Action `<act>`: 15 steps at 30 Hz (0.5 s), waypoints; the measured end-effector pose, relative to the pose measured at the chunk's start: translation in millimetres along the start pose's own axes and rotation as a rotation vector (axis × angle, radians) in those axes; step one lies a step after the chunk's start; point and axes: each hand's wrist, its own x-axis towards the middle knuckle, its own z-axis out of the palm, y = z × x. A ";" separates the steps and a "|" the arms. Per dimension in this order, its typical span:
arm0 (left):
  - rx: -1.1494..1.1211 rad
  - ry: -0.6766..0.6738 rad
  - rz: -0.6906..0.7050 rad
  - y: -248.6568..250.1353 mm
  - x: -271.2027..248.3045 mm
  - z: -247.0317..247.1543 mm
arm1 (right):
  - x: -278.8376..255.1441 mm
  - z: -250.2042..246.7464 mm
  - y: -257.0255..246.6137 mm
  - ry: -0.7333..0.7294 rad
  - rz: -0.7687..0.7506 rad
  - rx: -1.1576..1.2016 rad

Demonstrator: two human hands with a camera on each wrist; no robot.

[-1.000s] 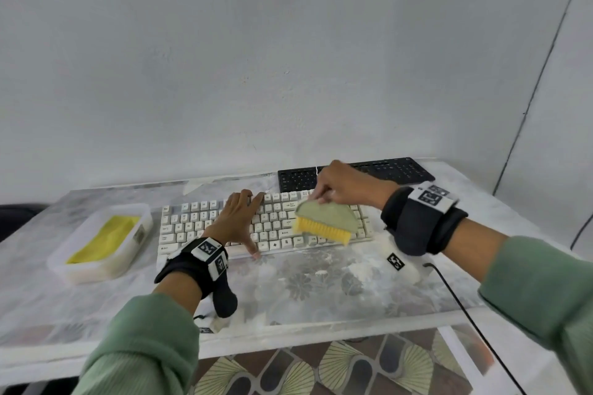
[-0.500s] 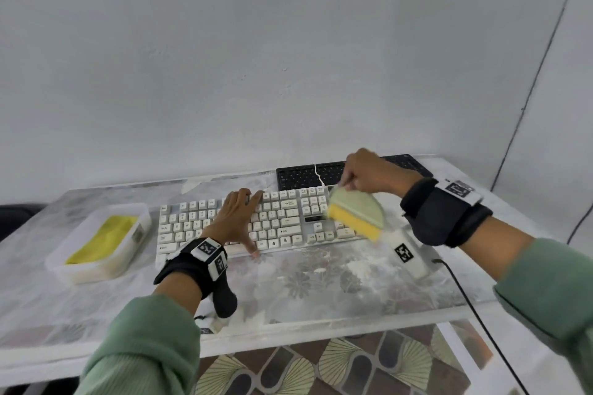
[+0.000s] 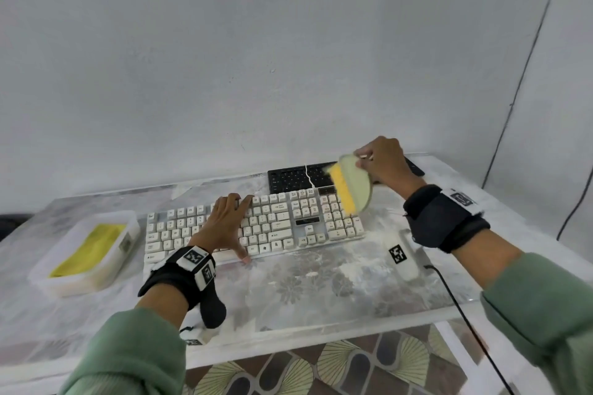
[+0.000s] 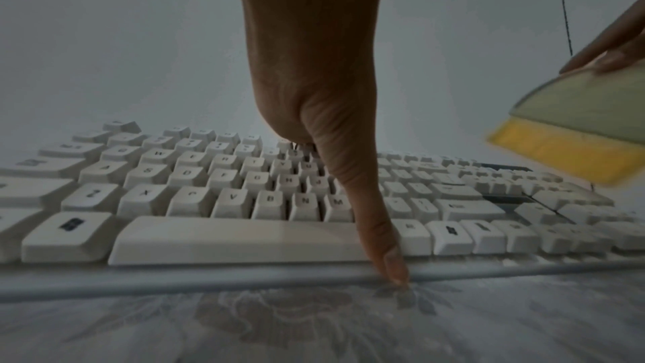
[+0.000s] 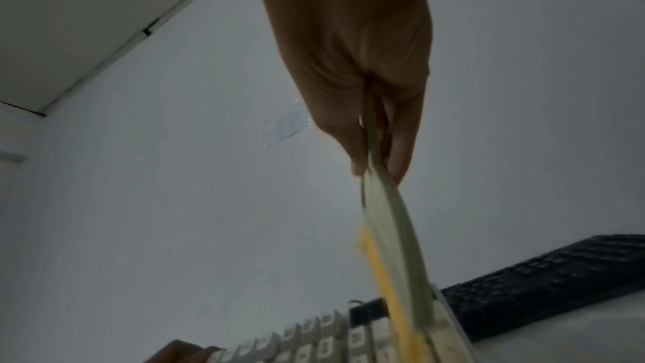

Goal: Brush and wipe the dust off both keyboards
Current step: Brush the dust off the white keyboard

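A pale, dust-streaked table [image 3: 305,295] is set against a plain white wall, filling the lower half of the head view. At its centre a white keyboard [image 3: 282,224] is laid, with a black keyboard [image 3: 295,178] just behind it toward the upper right. The white keyboard is steadied by the left hand [image 3: 224,221], whose fingers are spread flat across the keys while the thumb is pressed at the front edge. A brush [image 3: 353,184] with yellow bristles is pinched by its pale green back in the right hand [image 3: 382,160] and is held tilted over the number pad at the keyboard's right end. White powder is seen on the table in front of that end. At the left of the frame a white tub [image 3: 126,244] holding a yellow cloth [image 3: 86,250] is placed. A hard flick could likely scatter dust onto the black keyboard behind, or onto the cloth. The thin pinch could probably let the brush twist or slip. Keys could be depressed or the board shifted if the left hand's pressure is uneven.
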 end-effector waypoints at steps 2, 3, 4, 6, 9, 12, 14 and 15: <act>0.002 0.000 -0.001 0.5 0.0 -1.0 | -3.1 5.3 3.3 0.074 -0.009 0.017; 0.004 -0.006 -0.001 1.1 0.2 -1.7 | -6.9 12.0 4.0 0.017 -0.010 0.002; 0.005 -0.014 0.000 1.4 0.2 -2.4 | -10.6 18.8 5.2 -0.060 -0.010 -0.030; 0.004 -0.029 -0.004 2.2 1.0 -3.3 | -14.4 22.5 7.3 -0.211 -0.008 -0.094; -0.002 -0.033 -0.014 3.1 0.8 -4.6 | -9.0 3.3 11.2 -0.319 -0.017 -0.052; 0.020 -0.022 -0.026 4.4 0.4 -4.0 | -0.8 -9.9 25.9 -0.003 0.041 0.050; 0.021 -0.012 -0.037 5.8 0.2 -3.2 | -6.5 -4.2 35.8 0.094 0.056 0.066; 0.017 -0.011 -0.040 6.6 -0.1 -3.1 | -11.4 2.5 40.2 0.056 0.049 0.060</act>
